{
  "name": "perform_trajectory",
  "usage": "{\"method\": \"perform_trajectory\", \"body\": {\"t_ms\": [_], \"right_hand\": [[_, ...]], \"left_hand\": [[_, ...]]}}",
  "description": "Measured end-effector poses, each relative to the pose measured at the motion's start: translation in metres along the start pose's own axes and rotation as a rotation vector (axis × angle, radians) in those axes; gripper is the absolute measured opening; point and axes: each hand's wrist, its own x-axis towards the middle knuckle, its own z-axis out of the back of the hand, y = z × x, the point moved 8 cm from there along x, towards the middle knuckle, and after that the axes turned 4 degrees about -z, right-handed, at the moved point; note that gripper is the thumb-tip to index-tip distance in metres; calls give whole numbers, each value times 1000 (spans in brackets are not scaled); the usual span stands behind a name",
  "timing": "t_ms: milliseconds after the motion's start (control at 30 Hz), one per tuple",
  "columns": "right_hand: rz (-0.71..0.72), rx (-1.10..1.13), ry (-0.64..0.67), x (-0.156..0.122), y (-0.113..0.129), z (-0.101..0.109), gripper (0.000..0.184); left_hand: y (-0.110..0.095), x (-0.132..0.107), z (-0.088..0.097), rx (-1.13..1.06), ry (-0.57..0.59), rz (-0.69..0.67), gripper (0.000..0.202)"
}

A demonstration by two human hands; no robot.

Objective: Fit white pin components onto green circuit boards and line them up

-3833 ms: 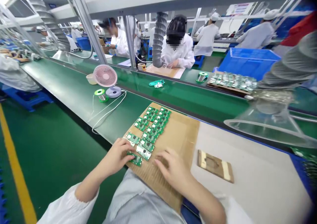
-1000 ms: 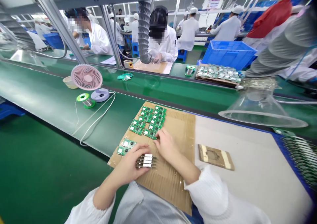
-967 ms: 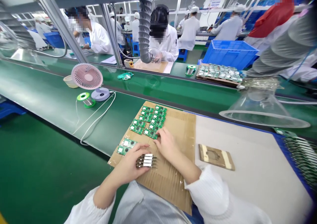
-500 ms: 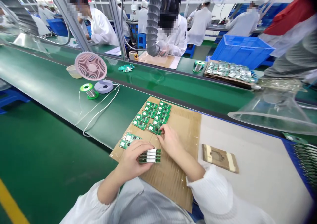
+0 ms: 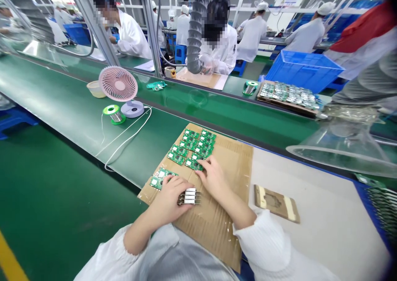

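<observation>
My left hand (image 5: 172, 198) is closed around a small stack of circuit boards (image 5: 190, 196), with their edges and white parts facing right. Just beyond its fingers, a few green boards (image 5: 156, 181) lie on the sheet of cardboard (image 5: 229, 169). My right hand (image 5: 214, 177) pinches the right edge of a green circuit board (image 5: 192, 164) at the near end of a group. Its thumb and forefinger are at that edge. Several more green boards (image 5: 204, 142) lie in columns beyond it, face up.
A pink fan (image 5: 118, 84) and a solder spool (image 5: 114, 114) stand at left, with a white cable (image 5: 127, 138). To the right lies a brown taped plate (image 5: 276, 202). Stacked boards (image 5: 384, 206) line the right edge. A clear fume hood (image 5: 338, 144) overhangs there. Co-workers (image 5: 220, 41) sit opposite.
The whole view has shifted slightly. The board under my right fingers and the one beside it now sit a little apart from the boards behind them. My left hand still holds its stack.
</observation>
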Motion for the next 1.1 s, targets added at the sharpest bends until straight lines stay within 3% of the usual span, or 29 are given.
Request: {"method": "perform_trajectory", "body": {"t_ms": [367,533,700,833,933,1033,1100], "right_hand": [[-7,126,-44,3,-8,5,14],[-39,178,-26,5,-10,3,19],[-68,285,40,8,-11,6,21],[-142,316,-8,12,-23,15,18],[-200,297,-77,16,-31,21,23],[-227,297,-84,21,-34,18,17],[-255,317,-61,23,-36,14,17]], "left_hand": [[3,4,0,40,-20,15,32],[5,24,11,85,-48,-50,32],[10,46,9,102,56,-79,35],[10,51,8,79,70,-26,37],[13,52,8,50,63,74,50],[19,55,5,61,55,127,64],[25,57,1,86,43,116,63]]}}
